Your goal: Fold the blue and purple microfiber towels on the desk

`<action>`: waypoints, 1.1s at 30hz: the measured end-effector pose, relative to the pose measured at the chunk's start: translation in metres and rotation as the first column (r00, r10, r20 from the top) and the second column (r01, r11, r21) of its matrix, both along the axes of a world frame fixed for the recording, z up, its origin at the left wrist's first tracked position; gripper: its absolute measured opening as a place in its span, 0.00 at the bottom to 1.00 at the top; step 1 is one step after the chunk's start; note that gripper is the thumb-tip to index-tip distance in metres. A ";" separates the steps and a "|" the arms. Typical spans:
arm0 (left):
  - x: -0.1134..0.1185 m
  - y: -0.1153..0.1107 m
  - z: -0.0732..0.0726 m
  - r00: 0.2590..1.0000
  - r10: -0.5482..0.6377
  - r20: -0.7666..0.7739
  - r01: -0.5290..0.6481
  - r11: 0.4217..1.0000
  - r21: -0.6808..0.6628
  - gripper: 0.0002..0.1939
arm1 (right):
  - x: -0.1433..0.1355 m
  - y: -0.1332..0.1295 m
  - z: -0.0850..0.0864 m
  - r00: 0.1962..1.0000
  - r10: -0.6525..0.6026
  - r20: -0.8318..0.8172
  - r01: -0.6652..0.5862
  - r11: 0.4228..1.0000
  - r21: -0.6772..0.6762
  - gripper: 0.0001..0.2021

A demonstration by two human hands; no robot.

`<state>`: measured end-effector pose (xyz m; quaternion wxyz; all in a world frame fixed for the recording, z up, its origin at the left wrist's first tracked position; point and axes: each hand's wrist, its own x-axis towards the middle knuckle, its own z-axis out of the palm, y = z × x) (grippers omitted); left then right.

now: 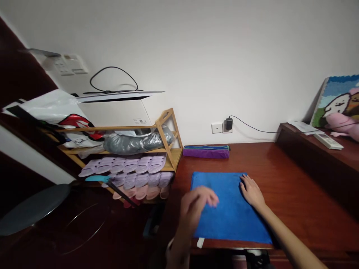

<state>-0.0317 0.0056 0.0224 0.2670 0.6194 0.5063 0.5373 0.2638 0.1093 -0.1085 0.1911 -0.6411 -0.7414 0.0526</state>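
Note:
A blue cloth lies flat on the brown wooden table, roughly square, with a white tag poking out at its near left corner. My right hand rests on the cloth's right edge near the far corner, palm down, fingers stretched out and a little apart. Over the left part of the cloth is my left hand, blurred by motion. Its fingers are loosely bent toward the right, and nothing shows in them; whether it touches the cloth is unclear.
Behind the cloth lies a purple pencil case by the wall. A black plug sits in the socket, its cable running right. On the raised ledge are a remote and a pink plush toy. A wooden rack with slippers stands left.

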 end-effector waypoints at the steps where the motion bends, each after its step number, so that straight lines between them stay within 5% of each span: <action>1: -0.001 0.015 -0.005 0.997 0.001 -0.082 0.000 1.000 0.006 0.13 | -0.001 0.000 0.003 1.000 -0.003 0.014 0.003 1.000 -0.020 0.30; 4: -0.002 0.059 -0.028 0.923 0.020 -0.383 -0.013 1.000 0.020 0.14 | -0.003 0.004 0.010 0.997 -0.003 0.076 0.009 0.997 -0.072 0.30; 7: -0.004 0.085 -0.058 0.862 -0.011 -0.506 0.020 1.000 0.013 0.13 | -0.009 0.011 0.012 0.993 0.005 0.121 0.006 0.996 -0.094 0.31; 9: -0.006 0.092 -0.075 0.785 -0.025 -0.619 0.031 1.000 -0.001 0.17 | -0.013 0.016 0.011 0.993 0.014 0.119 -0.002 0.995 -0.097 0.32; 13: -0.014 0.100 -0.095 0.513 -0.021 -0.858 -0.066 0.996 -0.064 0.26 | -0.014 0.024 0.003 0.993 0.012 0.116 0.000 0.994 -0.107 0.33; 15: -0.019 0.103 -0.099 0.461 -0.002 -0.887 -0.145 0.986 -0.078 0.29 | -0.010 0.027 0.000 0.991 0.015 0.131 0.000 0.994 -0.108 0.33; 20: -0.029 0.103 -0.106 0.442 0.038 -0.896 -0.288 0.952 -0.101 0.33 | 0.005 0.033 0.003 0.988 -0.013 0.155 0.038 0.986 -0.160 0.33; 27: -0.033 0.096 -0.100 0.380 0.106 -0.919 -0.307 0.951 -0.017 0.31 | -0.001 0.030 0.014 0.987 -0.016 0.158 0.041 0.987 -0.157 0.34; 30: 0.004 0.097 -0.094 0.419 0.169 -0.892 -0.165 0.980 0.108 0.28 | -0.012 0.024 0.012 0.990 -0.026 0.137 0.035 0.997 -0.066 0.34; 33: 0.069 0.102 -0.097 0.511 0.071 -0.857 0.060 0.991 0.117 0.28 | -0.018 0.017 0.004 0.991 -0.004 0.134 0.009 0.999 -0.036 0.33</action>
